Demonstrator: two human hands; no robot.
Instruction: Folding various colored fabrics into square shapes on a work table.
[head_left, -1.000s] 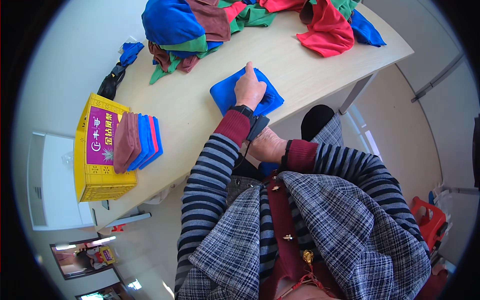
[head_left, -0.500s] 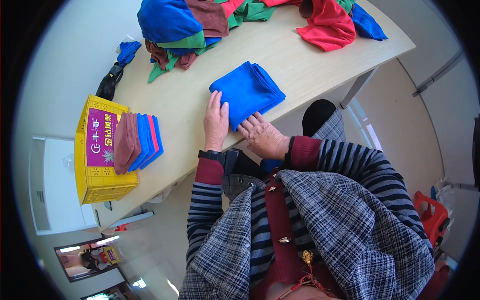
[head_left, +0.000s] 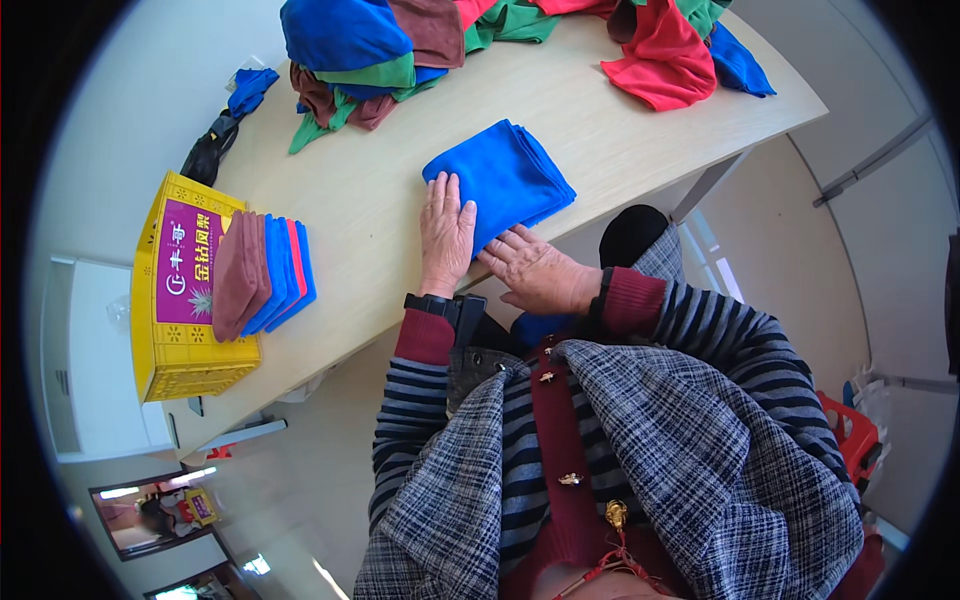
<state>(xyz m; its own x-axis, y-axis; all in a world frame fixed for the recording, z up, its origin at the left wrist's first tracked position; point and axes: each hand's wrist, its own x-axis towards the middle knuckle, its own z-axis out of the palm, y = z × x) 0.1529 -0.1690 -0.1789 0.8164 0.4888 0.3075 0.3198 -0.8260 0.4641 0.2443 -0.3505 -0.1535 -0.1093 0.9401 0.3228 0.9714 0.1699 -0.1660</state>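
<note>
On the table [head_left: 360, 220], near its edge, lay the blue cloth [head_left: 505, 175], folded! I had the left hand [head_left: 447, 235] flat on its left side, fingers close together, thumb out; the right hand [head_left: 545, 275] met its near edge, fingers slightly spread. A stack [head_left: 272, 275] sat by the box [head_left: 200, 365].

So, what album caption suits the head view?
Left hand on a folded blue cloth, right hand at its near edge, loose coloured cloths beyond.
</note>
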